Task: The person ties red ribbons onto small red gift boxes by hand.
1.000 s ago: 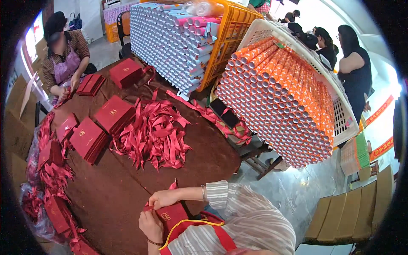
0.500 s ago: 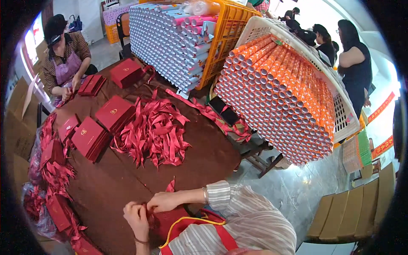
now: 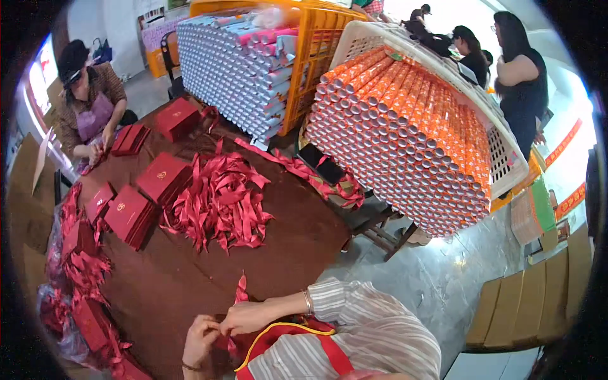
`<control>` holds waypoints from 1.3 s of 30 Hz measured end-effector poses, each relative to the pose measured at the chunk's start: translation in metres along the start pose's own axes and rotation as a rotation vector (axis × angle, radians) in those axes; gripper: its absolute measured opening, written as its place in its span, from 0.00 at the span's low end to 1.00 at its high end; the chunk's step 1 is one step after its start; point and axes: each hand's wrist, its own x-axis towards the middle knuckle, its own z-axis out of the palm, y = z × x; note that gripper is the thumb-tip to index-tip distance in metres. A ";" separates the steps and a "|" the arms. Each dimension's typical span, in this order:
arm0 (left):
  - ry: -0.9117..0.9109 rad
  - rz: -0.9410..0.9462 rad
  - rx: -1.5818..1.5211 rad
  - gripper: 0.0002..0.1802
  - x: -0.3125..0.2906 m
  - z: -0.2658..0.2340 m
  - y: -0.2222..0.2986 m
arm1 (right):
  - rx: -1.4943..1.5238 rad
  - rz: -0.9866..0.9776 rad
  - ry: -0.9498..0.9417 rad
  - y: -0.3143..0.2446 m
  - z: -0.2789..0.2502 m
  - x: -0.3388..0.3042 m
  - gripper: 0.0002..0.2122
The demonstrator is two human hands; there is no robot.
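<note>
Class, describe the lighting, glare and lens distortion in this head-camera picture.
Head view: daylight blows out the floor at upper right; the brown table is evenly lit; the fisheye bends the orange tube stack, with a black rim; both hands look sharp.

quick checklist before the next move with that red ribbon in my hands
1. Both hands on the ribbon: left hand and right hand pinch the red ribbon near the table edge: ok.
2. Grip firm: cannot tell, fingers hide the contact.
3. Free end clear: it sticks up above the right hand, apart from the ribbon pile: ok.
4. Supply in reach: pile lies mid-table, ahead of the hands: ok.
5. Red folders stacked left of the pile: ok.
6. Co-worker far across the brown table: ok.
</note>
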 end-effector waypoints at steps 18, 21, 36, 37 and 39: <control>-0.315 -0.156 -0.176 0.06 -0.013 -0.003 -0.020 | 0.110 -0.093 0.025 -0.010 0.007 0.004 0.08; -0.292 -0.225 -0.261 0.05 -0.011 -0.004 -0.023 | 0.166 -0.118 0.055 -0.008 0.001 0.009 0.07; -0.526 -0.168 -0.213 0.12 -0.007 -0.022 -0.009 | -0.332 -0.211 -0.160 -0.022 0.003 0.032 0.07; -0.530 -0.171 -0.217 0.12 -0.010 -0.023 -0.015 | -0.272 -0.225 -0.148 -0.021 0.003 0.033 0.07; -0.527 -0.149 -0.355 0.12 -0.014 -0.022 -0.024 | -0.223 -0.227 -0.147 -0.019 0.003 0.033 0.07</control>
